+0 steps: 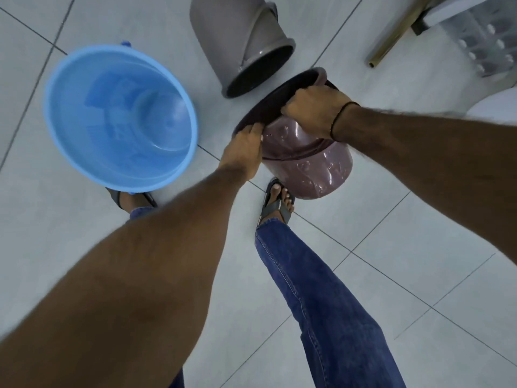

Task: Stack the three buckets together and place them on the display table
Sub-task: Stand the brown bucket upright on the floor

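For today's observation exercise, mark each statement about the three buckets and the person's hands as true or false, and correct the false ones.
1. Both hands grip the maroon bucket. True: the left hand and the right hand hold its rim.
2. The blue bucket lies on its side. False: it stands upright, mouth up.
3. The grey bucket lies tipped over on the floor. True.
4. The buckets are already stacked. False: all three are separate.
5. The person is barefoot. False: a sandal is on the foot.

Soft even light, warped blurry edges
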Available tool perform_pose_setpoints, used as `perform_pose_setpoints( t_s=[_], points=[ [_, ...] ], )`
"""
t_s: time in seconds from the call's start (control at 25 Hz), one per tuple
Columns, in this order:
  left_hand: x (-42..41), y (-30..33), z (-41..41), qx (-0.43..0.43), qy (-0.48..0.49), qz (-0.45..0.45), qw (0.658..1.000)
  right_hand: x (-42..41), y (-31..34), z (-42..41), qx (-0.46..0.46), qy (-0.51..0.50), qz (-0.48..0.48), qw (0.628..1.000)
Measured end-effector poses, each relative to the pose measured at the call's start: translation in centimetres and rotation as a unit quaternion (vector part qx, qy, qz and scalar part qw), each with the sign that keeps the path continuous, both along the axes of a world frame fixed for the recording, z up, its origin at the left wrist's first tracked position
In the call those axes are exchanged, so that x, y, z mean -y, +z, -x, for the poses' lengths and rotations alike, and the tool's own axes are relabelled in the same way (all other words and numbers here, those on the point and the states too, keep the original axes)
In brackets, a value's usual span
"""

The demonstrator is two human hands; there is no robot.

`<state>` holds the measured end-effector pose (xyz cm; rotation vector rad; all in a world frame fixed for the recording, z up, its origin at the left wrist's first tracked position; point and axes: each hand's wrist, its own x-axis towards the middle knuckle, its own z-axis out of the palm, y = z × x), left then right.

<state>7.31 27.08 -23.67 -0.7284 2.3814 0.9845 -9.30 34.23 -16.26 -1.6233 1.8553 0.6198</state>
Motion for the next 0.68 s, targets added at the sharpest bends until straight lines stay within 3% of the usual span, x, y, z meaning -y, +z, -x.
perform_pose_setpoints(
  t_s=[0.16, 0.32, 0.48, 0.68],
  points=[
    [-2.2, 5.0, 1.6, -0.032, -0.061, -0.021, 0.997, -4.1, 4.5, 1.8, 0.010, -0.006, -0.005, 1.000],
    [-5.0, 9.1, 3.7, -0.061, -0.198, 0.009, 0.978, -10.4, 8.4, 1.7, -0.020, -0.068, -0.021, 0.997],
    [-6.8, 9.1, 5.1, -0.069, -0.376, 0.108, 0.918, -14.4, 7.7, -1.7, -0.040, -0.133, -0.046, 0.989],
    [-8.3, 5.5, 5.2, -0.062, -0.580, 0.170, 0.794, -17.1, 2.7, -6.4, -0.047, -0.243, -0.049, 0.968]
  ],
)
